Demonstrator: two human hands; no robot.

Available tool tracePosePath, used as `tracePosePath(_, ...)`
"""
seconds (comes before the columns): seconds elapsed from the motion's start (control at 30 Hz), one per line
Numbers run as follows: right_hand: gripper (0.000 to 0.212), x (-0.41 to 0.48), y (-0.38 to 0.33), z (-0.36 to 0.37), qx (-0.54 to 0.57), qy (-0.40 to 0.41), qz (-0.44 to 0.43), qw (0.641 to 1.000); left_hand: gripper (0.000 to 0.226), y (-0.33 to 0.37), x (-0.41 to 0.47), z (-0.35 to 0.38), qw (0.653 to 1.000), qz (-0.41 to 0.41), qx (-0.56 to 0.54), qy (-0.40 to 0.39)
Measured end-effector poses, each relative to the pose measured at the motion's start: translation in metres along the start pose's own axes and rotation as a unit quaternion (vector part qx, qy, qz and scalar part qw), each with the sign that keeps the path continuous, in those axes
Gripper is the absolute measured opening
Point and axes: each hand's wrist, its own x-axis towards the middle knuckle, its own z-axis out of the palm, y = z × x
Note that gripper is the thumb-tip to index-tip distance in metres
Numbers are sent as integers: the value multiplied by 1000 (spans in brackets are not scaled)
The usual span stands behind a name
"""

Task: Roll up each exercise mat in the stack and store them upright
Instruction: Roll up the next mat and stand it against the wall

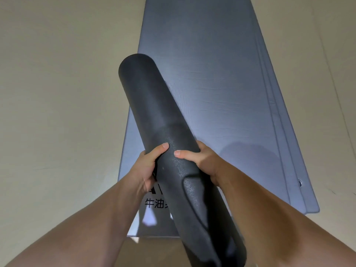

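Both hands grasped the rolled mat (154, 120): the left hand (148, 166) and the right hand (200, 160) curled around its middle from either side. The roll was tilted above the stack of flat mats (221, 78), which lay on the beige floor (57, 93).

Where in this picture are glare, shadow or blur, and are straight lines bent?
Head view: soft sheen on the flat mats beside the rolled mat; a faint shadow right of the right hand; the roll's near end is blurred; the mats' long edges bow slightly, wide-angle distortion.
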Motion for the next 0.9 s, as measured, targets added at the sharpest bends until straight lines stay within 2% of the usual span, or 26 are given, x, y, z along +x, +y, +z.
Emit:
tracePosePath(0.1, 63, -30, -36, 9, 33, 5, -11, 999, 75, 35, -27, 13, 999, 16, 6, 33)
tracePosePath(0.17, 57, -64, -68, 15, 63, 0, -17, 998, 95, 64, -56, 25, 999, 22, 13, 41)
tracePosePath(0.2, 52, -85, -88, 18, 80, -8, -23, 997, 97, 81, -75, 33, 999, 26, 20, 36)
tracePosePath(0.33, 48, -179, -185, 31, 106, -43, -42, 993, 68, 162, -176, 78, 999, 25, 31, -15)
tracePosePath(0.47, 53, -292, -298, 32, 76, -50, -53, 994, 73, 241, -289, 141, 999, 19, 19, -29)
tracePosePath(0.57, 53, -376, -382, 22, 42, -21, -69, 997, 69, 294, -371, 200, 998, 39, 7, -42)
tracePosePath(0.67, 70, -447, -454, 15, 9, -12, -82, 997, 62, 344, -443, 248, 997, 60, 2, -50)
tracePosePath(0.77, 77, -496, -509, 16, 13, -16, -99, 995, 55, 389, -496, 275, 996, 76, -3, -42)
tracePosePath(0.9, 69, -524, -557, 35, 23, -15, -132, 991, 51, 440, -529, 283, 994, 96, 3, -47)
